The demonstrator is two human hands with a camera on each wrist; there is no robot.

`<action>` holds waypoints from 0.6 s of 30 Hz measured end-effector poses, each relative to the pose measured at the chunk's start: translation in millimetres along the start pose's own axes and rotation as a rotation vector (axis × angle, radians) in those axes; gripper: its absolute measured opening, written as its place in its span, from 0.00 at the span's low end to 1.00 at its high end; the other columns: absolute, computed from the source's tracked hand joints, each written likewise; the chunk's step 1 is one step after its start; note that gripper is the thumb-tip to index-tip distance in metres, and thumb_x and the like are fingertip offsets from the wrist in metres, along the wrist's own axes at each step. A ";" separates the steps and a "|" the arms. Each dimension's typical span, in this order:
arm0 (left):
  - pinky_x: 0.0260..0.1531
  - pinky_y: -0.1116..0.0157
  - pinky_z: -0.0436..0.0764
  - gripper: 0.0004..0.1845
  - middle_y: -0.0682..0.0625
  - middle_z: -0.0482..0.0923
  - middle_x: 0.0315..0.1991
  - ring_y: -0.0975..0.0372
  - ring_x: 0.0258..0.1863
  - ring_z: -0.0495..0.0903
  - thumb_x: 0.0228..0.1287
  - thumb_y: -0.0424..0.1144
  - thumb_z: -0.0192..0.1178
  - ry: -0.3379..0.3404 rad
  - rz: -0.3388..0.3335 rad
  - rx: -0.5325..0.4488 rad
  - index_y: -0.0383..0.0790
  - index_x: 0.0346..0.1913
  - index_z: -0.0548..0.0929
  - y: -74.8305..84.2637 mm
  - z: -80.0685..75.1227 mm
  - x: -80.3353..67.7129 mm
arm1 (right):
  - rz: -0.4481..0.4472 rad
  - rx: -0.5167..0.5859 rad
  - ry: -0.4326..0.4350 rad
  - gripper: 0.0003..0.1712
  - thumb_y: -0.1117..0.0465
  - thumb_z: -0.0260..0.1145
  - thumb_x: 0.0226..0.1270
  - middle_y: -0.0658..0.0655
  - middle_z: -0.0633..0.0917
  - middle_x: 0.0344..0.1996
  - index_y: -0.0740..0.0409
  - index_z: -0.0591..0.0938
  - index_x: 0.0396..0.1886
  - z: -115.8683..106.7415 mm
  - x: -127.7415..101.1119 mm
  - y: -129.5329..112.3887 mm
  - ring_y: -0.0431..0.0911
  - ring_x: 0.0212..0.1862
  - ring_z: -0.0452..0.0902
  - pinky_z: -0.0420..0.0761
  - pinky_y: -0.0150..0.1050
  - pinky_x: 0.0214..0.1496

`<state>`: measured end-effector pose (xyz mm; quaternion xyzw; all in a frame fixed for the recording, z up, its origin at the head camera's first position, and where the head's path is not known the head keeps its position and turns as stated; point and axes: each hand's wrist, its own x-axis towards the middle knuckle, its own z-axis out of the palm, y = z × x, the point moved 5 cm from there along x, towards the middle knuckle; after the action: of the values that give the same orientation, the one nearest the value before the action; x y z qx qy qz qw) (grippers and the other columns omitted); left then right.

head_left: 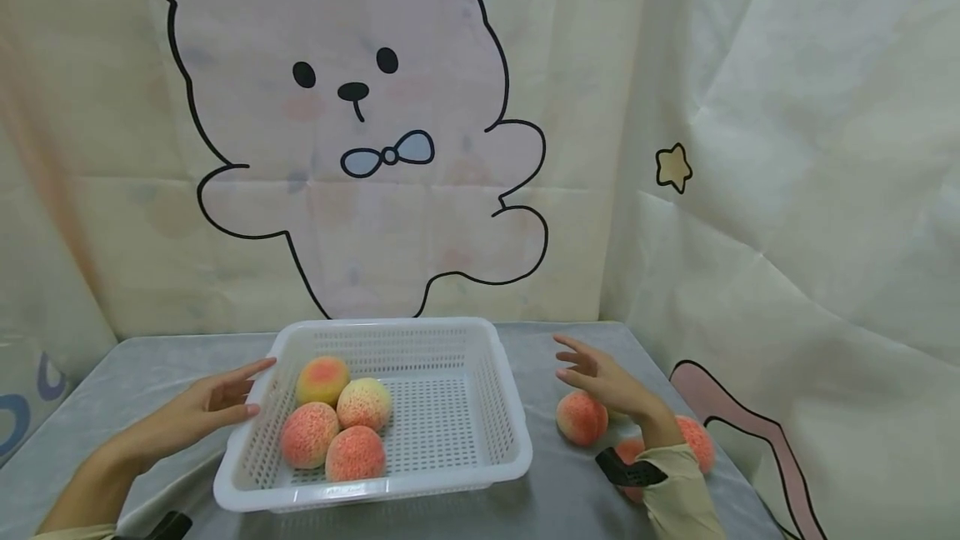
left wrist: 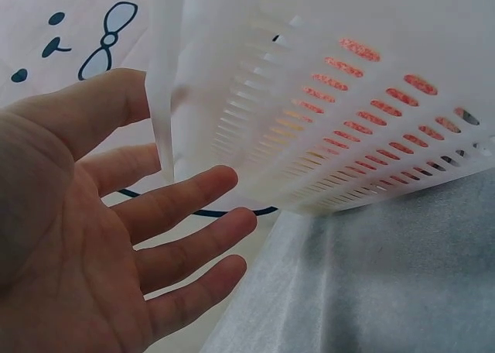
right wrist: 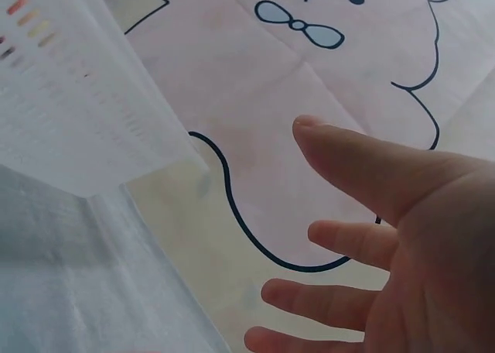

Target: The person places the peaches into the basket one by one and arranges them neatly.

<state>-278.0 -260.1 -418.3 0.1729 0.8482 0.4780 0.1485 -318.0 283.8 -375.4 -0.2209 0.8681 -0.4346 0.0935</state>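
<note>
A white plastic basket point(head_left: 450, 486) with slotted walls stands on the cloth-covered table. Several peaches point(head_left: 354, 454) lie together in its left half, red-pink to yellow. My left hand point(head_left: 191, 415) is at the basket's left rim, thumb and index finger reaching over it. In the left wrist view, the other fingers point(left wrist: 193, 245) spread loosely below the rim. To the right of the basket, my right hand point(head_left: 611, 382) hovers with relaxed fingers and holds nothing. Beneath that hand and forearm are more peaches point(head_left: 582, 418), partly hidden.
A grey cloth point(head_left: 180, 348) covers the table. Behind it hangs a pale curtain point(head_left: 577, 190) with a cartoon bear; more curtain closes in both sides. A dark strap point(head_left: 630, 467) circles the right wrist, above a peach.
</note>
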 end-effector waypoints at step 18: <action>0.54 0.38 0.81 0.41 0.26 0.51 0.77 0.36 0.68 0.71 0.76 0.45 0.54 0.002 0.004 -0.002 0.38 0.82 0.44 -0.5 0.3 2.6 | 0.022 -0.071 -0.090 0.35 0.56 0.55 0.80 0.77 0.63 0.74 0.62 0.58 0.80 -13.1 -33.6 24.8 0.79 0.73 0.56 0.66 0.72 0.68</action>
<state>-280.3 -259.0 -419.1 0.1740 0.8477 0.4792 0.1468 -300.4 321.7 -388.2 -0.2339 0.8803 -0.3921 0.1291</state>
